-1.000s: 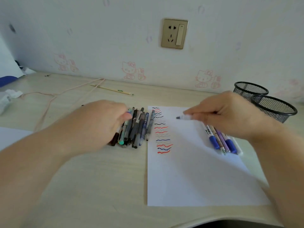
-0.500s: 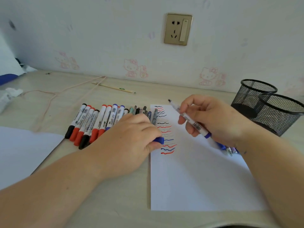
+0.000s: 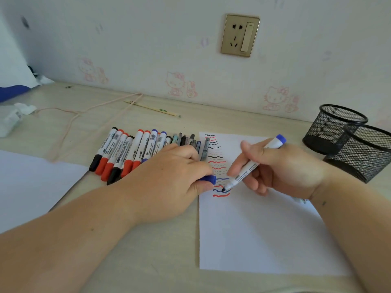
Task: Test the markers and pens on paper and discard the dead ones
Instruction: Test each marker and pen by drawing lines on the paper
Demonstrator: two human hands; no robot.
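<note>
Blue marker tip at the paper, cap parked in the other hand.

The right hand [image 3: 281, 166] has its grip closed round the blue marker [image 3: 251, 166], slanted so the tip meets the paper [image 3: 264, 229] among the wavy test lines [image 3: 216, 163]. At its 9 o'clock the left hand [image 3: 169, 182] pinches the blue cap [image 3: 208, 179], probably ready for recapping, beside the row of markers and pens [image 3: 135, 153] on the bench [image 3: 137, 261]. Two mesh cups [image 3: 347, 140] wait at 3 o'clock, likely for sorting.

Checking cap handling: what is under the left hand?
A blue cap sticks out from under the left hand, gripped. The hand also covers the near ends of several pens; anything else beneath is hidden.
</note>
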